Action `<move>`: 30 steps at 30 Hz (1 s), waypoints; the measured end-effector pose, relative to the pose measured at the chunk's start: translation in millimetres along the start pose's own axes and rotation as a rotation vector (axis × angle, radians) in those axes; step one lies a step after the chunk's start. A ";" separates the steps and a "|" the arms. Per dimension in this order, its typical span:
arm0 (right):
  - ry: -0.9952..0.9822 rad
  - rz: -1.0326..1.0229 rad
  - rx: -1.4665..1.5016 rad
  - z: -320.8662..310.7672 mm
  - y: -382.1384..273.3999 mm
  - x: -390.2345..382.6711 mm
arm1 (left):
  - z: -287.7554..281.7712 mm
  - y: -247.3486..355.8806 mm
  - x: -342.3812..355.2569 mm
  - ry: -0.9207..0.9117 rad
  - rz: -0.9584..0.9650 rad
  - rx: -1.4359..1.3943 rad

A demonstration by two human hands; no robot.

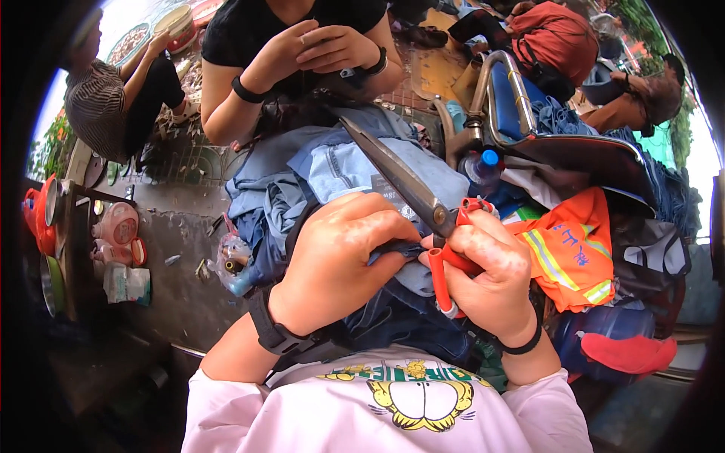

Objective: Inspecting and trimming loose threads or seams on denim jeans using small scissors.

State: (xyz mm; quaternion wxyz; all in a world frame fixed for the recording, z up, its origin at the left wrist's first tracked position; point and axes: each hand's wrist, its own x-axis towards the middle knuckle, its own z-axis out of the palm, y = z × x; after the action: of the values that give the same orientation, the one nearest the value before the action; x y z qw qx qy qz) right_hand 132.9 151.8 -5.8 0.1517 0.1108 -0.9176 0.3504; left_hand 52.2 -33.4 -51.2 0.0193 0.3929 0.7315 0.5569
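Observation:
My right hand [487,279] grips large dark-bladed scissors [400,181] by their red handles, with the blades pointing up and to the left over a pile of light and dark blue denim [332,166]. My left hand [332,264] is closed on a fold of dark blue denim [393,249], just left of the scissors' pivot, its fingertips partly hidden. Dark denim also lies below my two hands, above my lap. An orange reflective garment [570,241] lies just right of my right hand.
A co-worker [294,68] sits opposite, hands raised; others sit at left and upper right. A blue-capped bottle [483,170] and metal chair frame [521,64] are at right, a large water jug [604,332] at lower right, and small containers [113,226] at left.

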 end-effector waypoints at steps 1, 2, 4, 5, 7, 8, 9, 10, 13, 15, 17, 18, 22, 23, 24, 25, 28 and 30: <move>-0.001 0.013 -0.007 0.6 -1.3 0.1 | 0.5 0.4 0.5 0.004 -0.003 -0.001; -0.001 0.026 -0.015 0.7 -2.4 0.3 | 1.1 0.5 1.5 0.012 0.018 0.018; -0.041 0.066 0.015 -2.0 -2.5 2.8 | 1.2 1.1 1.1 0.022 0.034 0.035; -0.077 0.106 0.044 -3.6 -1.9 4.4 | 0.6 1.9 0.7 0.000 0.030 0.064; -0.101 0.124 0.053 -5.7 -2.2 5.4 | 1.2 1.7 0.9 -0.021 0.025 0.087; -0.122 0.140 0.064 -6.5 -1.9 6.2 | 2.4 0.9 1.5 -0.023 0.040 0.078; -0.133 0.126 0.049 -7.4 -0.1 8.6 | 3.1 0.7 1.9 -0.022 0.055 0.070; -0.138 0.125 0.048 -6.9 -0.8 8.5 | 3.7 1.1 1.4 -0.018 0.053 0.069; -0.063 -0.007 -0.024 -3.4 0.6 6.1 | 5.1 -0.1 2.6 -0.004 0.066 0.055; 0.002 -0.083 -0.041 2.8 12.4 -5.2 | 5.8 -5.1 0.6 -0.025 0.100 -0.065; 0.027 -0.116 -0.057 4.4 17.8 -10.3 | 5.3 -4.1 -0.5 -0.009 0.106 -0.087; 0.032 -0.101 -0.068 6.7 15.4 -11.2 | 4.1 -2.9 -3.1 -0.004 0.109 -0.107; 0.048 -0.166 -0.117 13.4 16.8 -12.6 | 17.1 -17.9 -14.2 0.063 0.121 -0.023; 0.026 -0.176 -0.106 12.6 16.5 -12.2 | 19.8 -20.2 -15.6 0.101 0.141 -0.047; 0.029 -0.176 -0.106 11.8 19.3 -12.8 | 21.8 -22.9 -17.6 0.098 0.142 -0.046; 0.006 -0.182 -0.069 10.1 23.3 -14.4 | 23.7 -26.1 -20.2 0.152 0.152 -0.055; -0.069 -0.024 0.099 -7.2 17.9 -15.9 | 21.7 -33.8 -24.3 0.221 0.169 -0.096; -0.131 0.043 0.174 -29.8 13.8 -17.5 | 17.0 -32.1 -23.1 0.245 0.188 -0.065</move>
State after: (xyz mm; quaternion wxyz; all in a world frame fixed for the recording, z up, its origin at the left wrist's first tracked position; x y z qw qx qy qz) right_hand 150.8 183.7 0.7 0.0735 0.1264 -0.8937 0.4241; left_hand 58.3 -35.8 -93.8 -0.1095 0.3880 0.6701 0.6232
